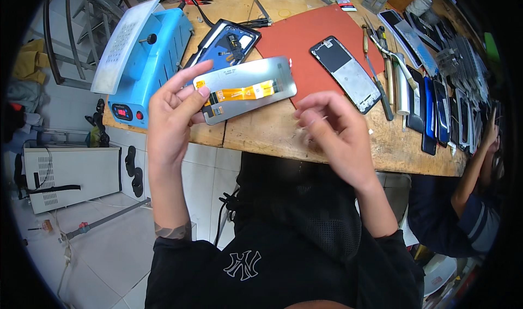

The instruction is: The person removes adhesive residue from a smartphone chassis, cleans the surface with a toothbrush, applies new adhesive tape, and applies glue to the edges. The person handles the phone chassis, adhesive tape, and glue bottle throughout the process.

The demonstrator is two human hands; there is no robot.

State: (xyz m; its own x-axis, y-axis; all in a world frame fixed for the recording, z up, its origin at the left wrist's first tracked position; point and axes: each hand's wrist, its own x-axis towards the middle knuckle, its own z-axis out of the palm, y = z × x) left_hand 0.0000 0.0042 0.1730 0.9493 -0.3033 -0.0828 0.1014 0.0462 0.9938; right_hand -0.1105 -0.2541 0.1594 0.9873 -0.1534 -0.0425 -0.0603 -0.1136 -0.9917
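My left hand (177,105) is closed on the left end of a phone screen panel (245,72), thumb on top. The panel is tilted over the table's front edge, its silvery back facing up. An orange flex cable (245,92) lies across that back. Just right of the panel, apart from it, is my right hand (338,126), thumb and fingers drawn together in a pinch. Whatever they hold, if anything, is too small and blurred to make out. Beyond it, a phone frame (347,74) with a black patch lies on a red mat (310,31).
A blue machine (155,58) with a tilted white plate stands at the left. Behind the panel lies a blue tray (223,45) with small parts. Screwdrivers (366,45) and several phones (430,113) line the right side. Another person's arm (474,167) shows at far right.
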